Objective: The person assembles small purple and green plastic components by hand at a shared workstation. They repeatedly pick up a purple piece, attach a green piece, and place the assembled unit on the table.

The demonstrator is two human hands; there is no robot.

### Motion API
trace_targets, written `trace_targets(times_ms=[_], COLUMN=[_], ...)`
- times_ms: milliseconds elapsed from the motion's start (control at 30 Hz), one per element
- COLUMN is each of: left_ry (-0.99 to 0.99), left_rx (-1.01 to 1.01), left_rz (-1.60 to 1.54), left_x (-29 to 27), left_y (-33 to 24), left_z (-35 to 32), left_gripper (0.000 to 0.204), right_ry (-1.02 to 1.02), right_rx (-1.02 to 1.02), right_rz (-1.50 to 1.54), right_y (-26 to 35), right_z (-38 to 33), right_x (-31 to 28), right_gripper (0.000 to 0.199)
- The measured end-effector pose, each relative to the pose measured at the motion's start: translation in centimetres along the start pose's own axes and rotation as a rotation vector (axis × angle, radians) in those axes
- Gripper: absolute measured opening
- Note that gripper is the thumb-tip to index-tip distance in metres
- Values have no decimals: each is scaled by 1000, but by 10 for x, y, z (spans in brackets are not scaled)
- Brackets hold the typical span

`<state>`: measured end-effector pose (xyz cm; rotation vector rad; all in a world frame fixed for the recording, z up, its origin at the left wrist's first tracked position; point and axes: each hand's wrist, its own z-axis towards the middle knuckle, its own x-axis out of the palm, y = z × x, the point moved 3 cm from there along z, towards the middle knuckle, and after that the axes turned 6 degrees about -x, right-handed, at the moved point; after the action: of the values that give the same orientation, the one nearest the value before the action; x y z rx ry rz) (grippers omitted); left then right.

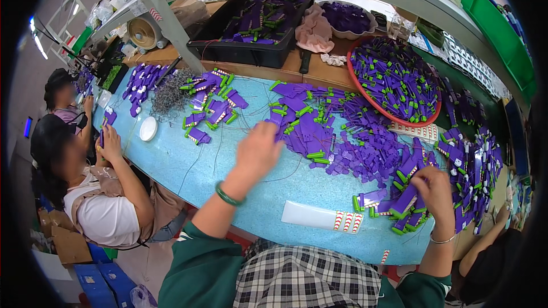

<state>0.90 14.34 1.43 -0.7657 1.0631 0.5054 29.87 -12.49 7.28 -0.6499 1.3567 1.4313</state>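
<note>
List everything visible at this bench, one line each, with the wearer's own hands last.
Table: one, light blue, across the middle.
Purple-and-green plastic parts: many, loose heaps along the table.
Red basin: one, full of the same parts, far right.
Black tray: one, parts inside, far centre.
Sticker strip: one, white with red-striped labels, near edge.
White round lid: one, left on the table.
Pink cloth: one, behind the table.
Co-workers: two seated at left; another's arm at lower right.
Left hand: blurred, green bangle, reaching to the central heap.
Right hand: silver bracelet, fingers on parts in the right heap.
</note>
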Motion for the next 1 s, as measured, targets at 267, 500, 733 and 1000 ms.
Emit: trace_targets(times_ms=[267,500,733,1000], left_ry=[72,22,-395,707], left_rx=[39,42,-20,-352], left_rz=[390,458,-158,-1607], left_x=[26,34,-40,17], left_y=[36,49,19,-76], left_z=[-3,-5,-39,-104], left_gripper=[40,35,44,23], right_ry=[135,126,72,12], right_rx=[-193,-226,-206,-244], right_rz=[30,-104,-41,71], right_y=[71,106,104,108], right_z=[-31,-34,-34,-33], right_x=[80,128,133,140], right_gripper=[23,7,9,9])
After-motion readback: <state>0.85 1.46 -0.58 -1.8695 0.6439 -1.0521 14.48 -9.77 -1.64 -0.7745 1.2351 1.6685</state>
